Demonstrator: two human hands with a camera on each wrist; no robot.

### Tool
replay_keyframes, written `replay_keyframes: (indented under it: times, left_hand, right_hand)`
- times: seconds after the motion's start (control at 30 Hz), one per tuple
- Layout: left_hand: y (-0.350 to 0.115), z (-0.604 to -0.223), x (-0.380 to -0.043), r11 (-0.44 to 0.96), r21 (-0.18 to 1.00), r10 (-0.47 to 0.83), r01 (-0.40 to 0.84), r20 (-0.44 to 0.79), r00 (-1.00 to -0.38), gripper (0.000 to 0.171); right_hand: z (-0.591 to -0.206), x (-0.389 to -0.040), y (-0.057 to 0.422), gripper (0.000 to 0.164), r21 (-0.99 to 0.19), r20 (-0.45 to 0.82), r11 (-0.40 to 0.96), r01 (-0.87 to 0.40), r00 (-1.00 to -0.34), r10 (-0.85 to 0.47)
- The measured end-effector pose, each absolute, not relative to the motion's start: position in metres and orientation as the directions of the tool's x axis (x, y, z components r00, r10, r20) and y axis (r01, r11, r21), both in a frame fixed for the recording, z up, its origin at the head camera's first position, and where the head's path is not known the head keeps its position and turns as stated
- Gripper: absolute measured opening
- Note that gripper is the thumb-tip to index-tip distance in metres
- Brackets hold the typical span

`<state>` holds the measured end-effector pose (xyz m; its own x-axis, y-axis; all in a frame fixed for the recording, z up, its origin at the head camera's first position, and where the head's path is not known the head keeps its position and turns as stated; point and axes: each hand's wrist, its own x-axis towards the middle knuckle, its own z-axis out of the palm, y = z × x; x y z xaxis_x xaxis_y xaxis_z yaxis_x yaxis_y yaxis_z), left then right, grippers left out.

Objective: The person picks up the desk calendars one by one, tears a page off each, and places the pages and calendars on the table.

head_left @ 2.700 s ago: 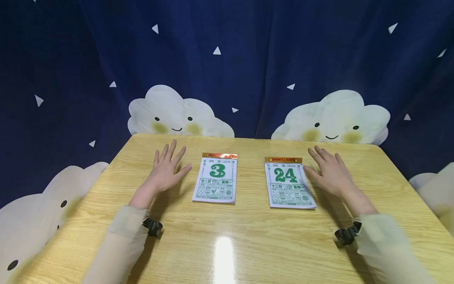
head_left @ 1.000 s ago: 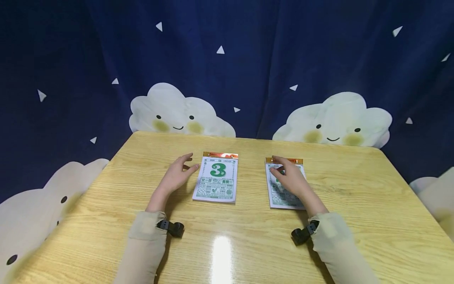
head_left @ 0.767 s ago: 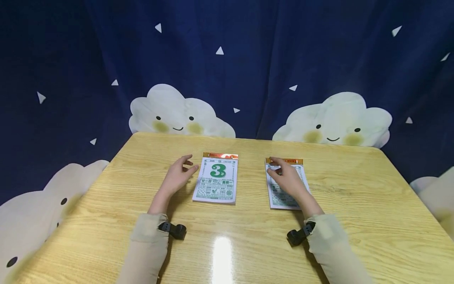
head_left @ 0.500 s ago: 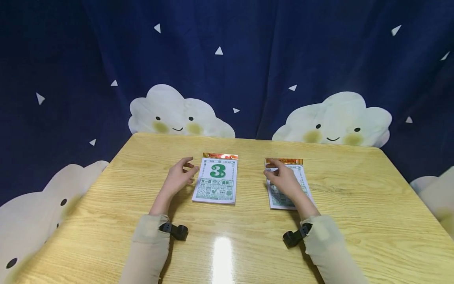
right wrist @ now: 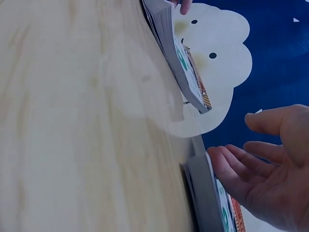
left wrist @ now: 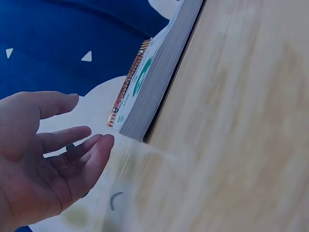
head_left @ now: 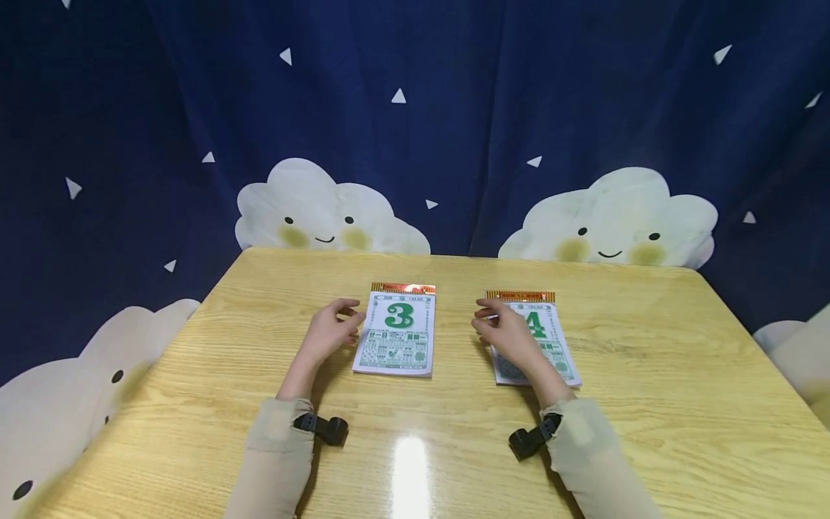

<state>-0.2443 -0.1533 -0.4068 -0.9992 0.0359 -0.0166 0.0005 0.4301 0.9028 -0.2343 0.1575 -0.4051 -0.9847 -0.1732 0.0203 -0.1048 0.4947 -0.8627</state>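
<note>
Two tear-off calendars lie flat on the table, each with a red and gold top band. The left calendar [head_left: 394, 335] shows a green 3. On the right calendar [head_left: 552, 342] a green 4 shows, the rest of its number hidden by my hand. My left hand [head_left: 329, 333], fingers loosely bent, is at the left calendar's left edge; the left wrist view shows a small gap between fingertips and the page block [left wrist: 161, 72]. My right hand [head_left: 509, 336] hovers over the right calendar's left side, thumb and fingers apart. Its palm [right wrist: 285, 183] faces up in the right wrist view, with nothing held.
The wooden table [head_left: 454, 447] carries a bright glare streak near its front. Behind it hangs a dark blue curtain [head_left: 454, 144] with smiling clouds and white triangles. A black wrist camera [head_left: 331, 430] sits on the left wrist, another camera [head_left: 528, 441] on the right.
Both hands started spread wide outside the calendars and have come inward, fingers bending. The right hand has crossed over the right calendar to its left edge, uncovering the 4. The calendars stay put.
</note>
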Motion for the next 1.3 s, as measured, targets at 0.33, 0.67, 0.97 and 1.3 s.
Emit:
replay_keyframes:
  times: [0.33,0.67,0.97,1.3]
  left_hand:
    - [-0.151,-0.407,-0.242,0.445,0.895,0.055,-0.026,-0.057,-0.997,0.044]
    - [-0.151,-0.410,-0.242,0.469,0.880,0.051,-0.074,-0.110,-0.993,0.043]
    - [-0.146,-0.408,-0.243,0.493,0.864,0.025,-0.099,-0.128,-0.991,0.045]
    - [-0.141,-0.407,-0.245,0.554,0.822,0.004,-0.131,-0.160,-0.987,0.041]
  right_hand:
    - [-0.407,-0.237,0.141,0.046,-0.874,-0.042,0.483,-0.062,-0.979,-0.201]
    - [-0.406,-0.236,0.124,0.045,-0.855,-0.085,0.517,-0.030,-0.977,-0.198]
    - [-0.407,-0.236,0.111,0.043,-0.842,-0.095,0.539,-0.016,-0.979,-0.178]
    - [-0.412,-0.238,0.101,0.043,-0.738,-0.069,0.673,-0.060,-0.984,-0.163]
